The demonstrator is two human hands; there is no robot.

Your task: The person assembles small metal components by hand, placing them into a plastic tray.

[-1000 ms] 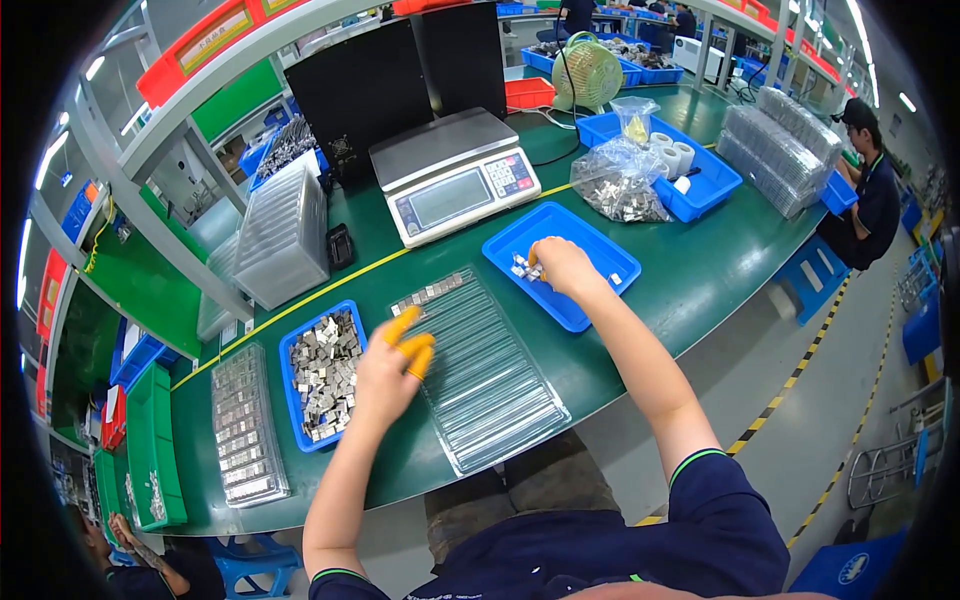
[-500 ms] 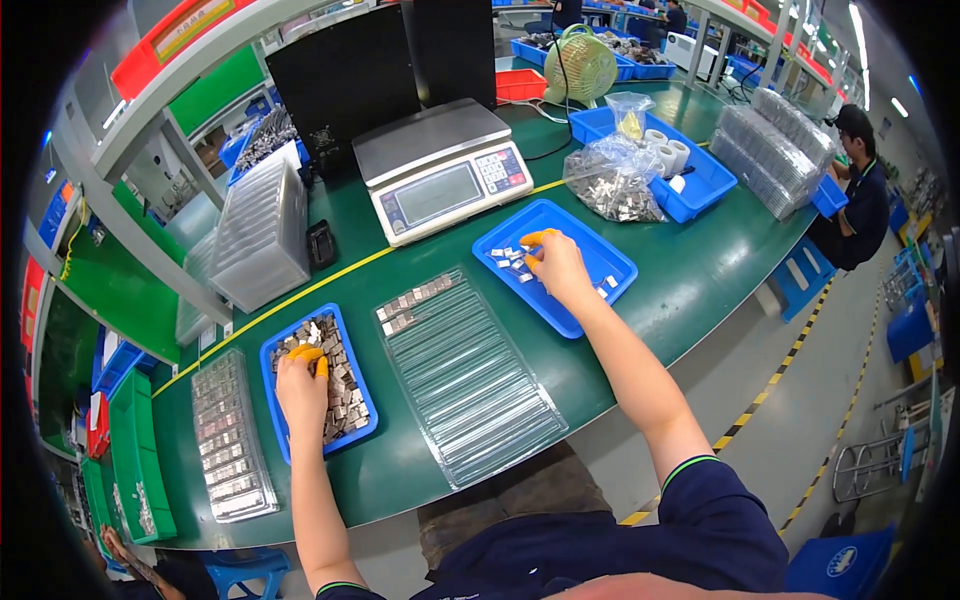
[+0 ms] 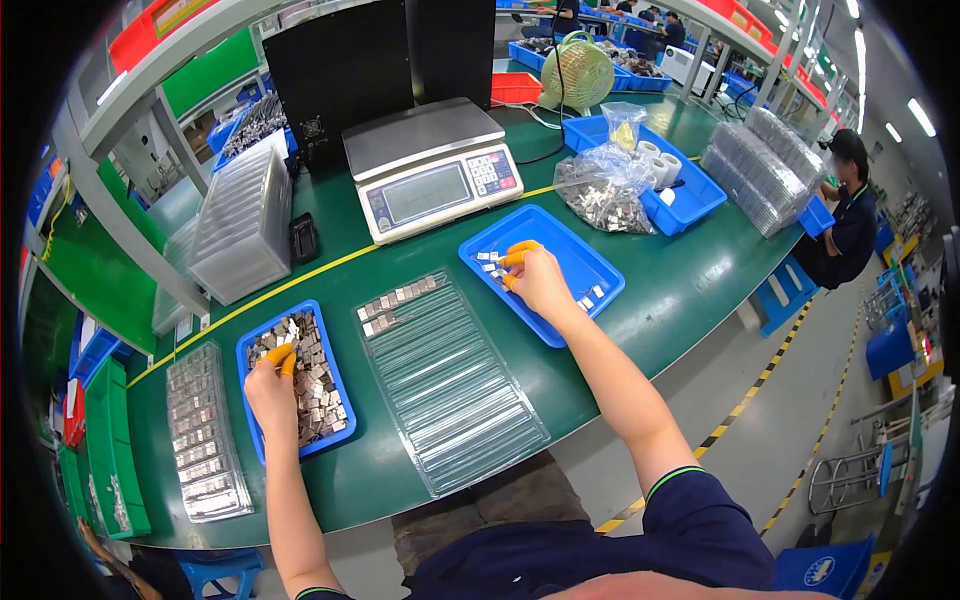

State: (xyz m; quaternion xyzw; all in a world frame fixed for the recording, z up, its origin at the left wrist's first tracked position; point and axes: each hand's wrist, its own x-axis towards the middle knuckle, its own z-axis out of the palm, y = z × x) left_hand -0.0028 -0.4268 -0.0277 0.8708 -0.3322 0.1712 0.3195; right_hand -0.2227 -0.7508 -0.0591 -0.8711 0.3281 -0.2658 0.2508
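My left hand (image 3: 271, 395), with yellow covers on its fingertips, is over a blue tray (image 3: 347, 424) heaped with small silvery metal pieces (image 3: 318, 385). Its thumb and forefinger are pinched together just above the heap; whatever is between them is too small to make out. My right hand (image 3: 541, 285), also with yellow fingertip covers, reaches into a second blue tray (image 3: 610, 274). There its thumb and forefinger are apart beside several small white pieces (image 3: 490, 262). Between the trays lies a clear ribbed plastic tray (image 3: 460, 400), with metal pieces in rows at its far end.
A filled clear tray (image 3: 208, 440) is at the left, beside a green bin (image 3: 112, 450). Farther back are a weighing scale (image 3: 430, 190), stacked plastic trays (image 3: 240, 225), a bag of parts (image 3: 605, 195) and a fan (image 3: 578, 75). A co-worker (image 3: 850, 210) sits at right.
The whole view has shifted slightly, moving the table things left. Within its tray, my right hand has come a little nearer to me. My left hand stays over the metal pieces.
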